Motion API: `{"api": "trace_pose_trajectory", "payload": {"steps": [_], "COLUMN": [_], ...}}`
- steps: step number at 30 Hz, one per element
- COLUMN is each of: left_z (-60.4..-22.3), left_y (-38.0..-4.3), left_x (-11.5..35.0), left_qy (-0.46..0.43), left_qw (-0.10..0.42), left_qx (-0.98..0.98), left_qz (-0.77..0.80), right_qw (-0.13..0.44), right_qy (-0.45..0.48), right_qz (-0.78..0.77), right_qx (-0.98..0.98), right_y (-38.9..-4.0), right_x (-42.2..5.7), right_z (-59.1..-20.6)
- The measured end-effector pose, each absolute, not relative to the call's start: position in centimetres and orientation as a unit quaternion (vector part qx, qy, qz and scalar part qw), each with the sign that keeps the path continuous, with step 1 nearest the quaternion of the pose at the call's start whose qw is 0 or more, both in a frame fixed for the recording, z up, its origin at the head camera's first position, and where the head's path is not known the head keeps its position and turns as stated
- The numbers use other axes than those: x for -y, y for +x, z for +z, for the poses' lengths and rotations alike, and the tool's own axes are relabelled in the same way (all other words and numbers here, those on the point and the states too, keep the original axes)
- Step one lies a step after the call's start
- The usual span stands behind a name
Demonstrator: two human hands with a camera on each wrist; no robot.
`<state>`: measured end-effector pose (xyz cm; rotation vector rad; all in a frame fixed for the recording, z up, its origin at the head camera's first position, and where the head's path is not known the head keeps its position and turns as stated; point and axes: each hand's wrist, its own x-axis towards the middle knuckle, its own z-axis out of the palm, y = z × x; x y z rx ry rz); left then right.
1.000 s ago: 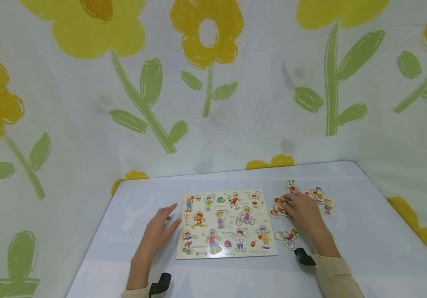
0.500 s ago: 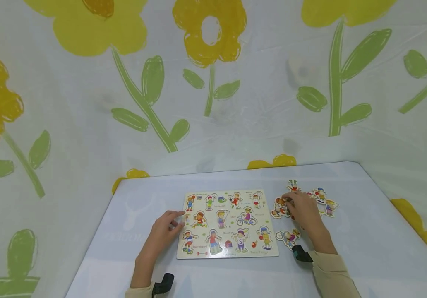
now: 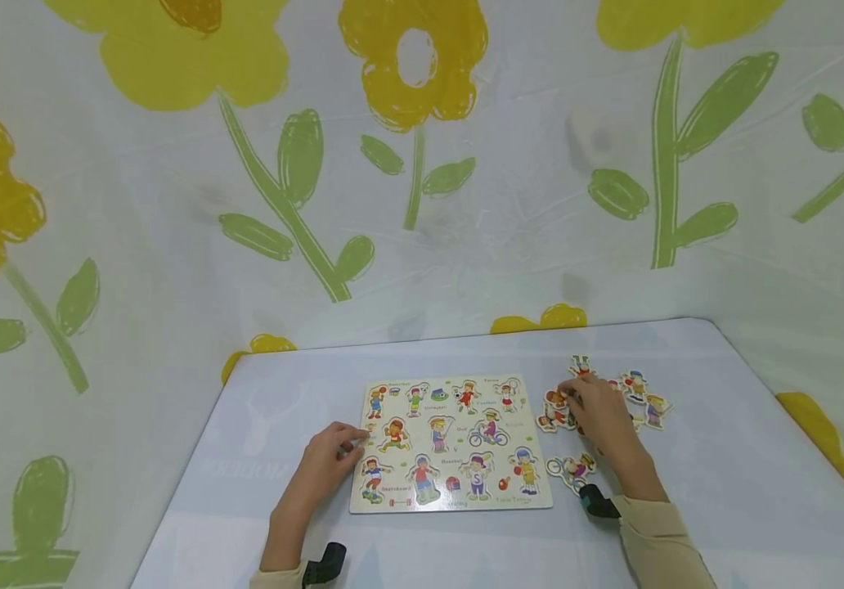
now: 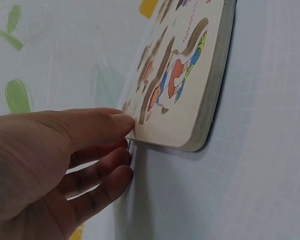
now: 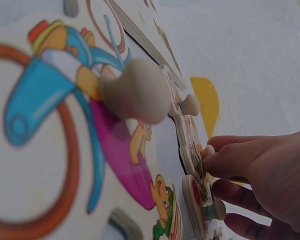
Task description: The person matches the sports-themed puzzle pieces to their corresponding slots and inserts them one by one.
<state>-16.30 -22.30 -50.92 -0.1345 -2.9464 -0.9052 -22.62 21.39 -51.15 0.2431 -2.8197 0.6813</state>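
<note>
The puzzle board (image 3: pixel 451 454) lies flat, with sports figures pictured across it. My left hand (image 3: pixel 326 458) is at its left edge, index fingertip over the top and thumb at the rim; in the left wrist view the other fingers hang loosely beside the edge. Right of the board, my right hand (image 3: pixel 602 413) is among the loose pieces. In the right wrist view its thumb and index finger pinch the small wooden knob (image 5: pixel 208 150) of a puzzle piece (image 5: pixel 192 150). That piece's picture is mostly hidden. Nearer me lies the bicycle-rider piece (image 3: pixel 576 468), its round knob (image 5: pixel 140 90) facing up.
Beyond my right hand are more loose pieces, among them a blue-capped figure (image 3: pixel 635 384) and a purple-clothed one (image 3: pixel 655 410). An upside-down piece (image 3: pixel 581 366) lies at the back. A flower-printed cloth (image 3: pixel 525 245) hangs behind the white table (image 3: pixel 753 466).
My left hand has moved right, from beside the board onto its left edge. The right hand stays over the loose pieces, its fingers drawn closer together.
</note>
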Motion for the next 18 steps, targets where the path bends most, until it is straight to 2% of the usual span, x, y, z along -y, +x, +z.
{"api": "trace_pose_trajectory", "payload": {"steps": [9, 18], "left_z": [-50.69, -50.86], "left_y": [-16.28, -16.33], "left_x": [22.18, 22.26], "left_qy": [-0.043, -0.037], "left_qw": [0.027, 0.021], "left_qx": [0.952, 0.952], "left_qz": [-0.301, -0.304], "right_qw": [0.087, 0.099], "right_qy": [0.086, 0.090], "right_qz": [0.247, 0.241], "right_qx": [0.961, 0.961], "right_y": [-22.47, -22.77], "right_x": [-21.48, -21.66], "right_z": [-50.76, -51.00]}}
